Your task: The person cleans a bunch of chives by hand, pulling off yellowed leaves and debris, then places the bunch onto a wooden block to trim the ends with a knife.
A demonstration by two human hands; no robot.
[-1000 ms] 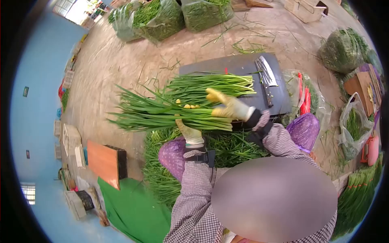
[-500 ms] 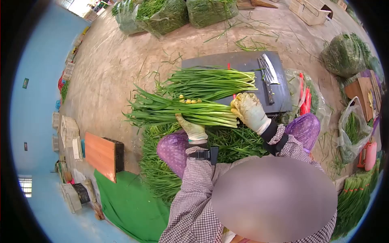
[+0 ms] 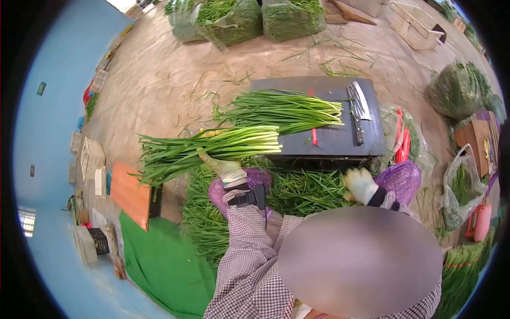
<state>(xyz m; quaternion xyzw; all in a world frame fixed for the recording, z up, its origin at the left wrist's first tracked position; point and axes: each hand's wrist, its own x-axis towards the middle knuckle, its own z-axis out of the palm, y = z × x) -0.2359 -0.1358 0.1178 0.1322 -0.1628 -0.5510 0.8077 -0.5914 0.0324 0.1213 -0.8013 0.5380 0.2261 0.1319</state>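
Observation:
My left hand [image 3: 223,164], in a stained pale glove, is closed around a thick bunch of garlic chives [image 3: 239,140], its white stem ends pointing right and leaves drooping left. Yellow glove fingertips show over the bunch's far side. My gloved right hand [image 3: 361,185] is low by my right knee, at the edge of a heap of loose chives [image 3: 311,189]. Its fingers look apart and loosely bent, with nothing visible in them. A second bunch of chives [image 3: 287,110] lies on the dark board [image 3: 345,141], across a red tie [image 3: 314,136]. A cleaver [image 3: 359,106] rests on the board's right side.
Right of the board, a clear bag [image 3: 417,135] holds red ties [image 3: 404,146]. Large bags of greens [image 3: 231,26] stand at the back, beside a white crate [image 3: 414,25]. An orange board [image 3: 130,194] and green sheet [image 3: 164,266] are at left. Tied bunches [image 3: 462,271] stand lower right.
My right hand has let go of the stem ends and dropped down toward my right knee. My left hand has carried the bunch left, off the front of the board.

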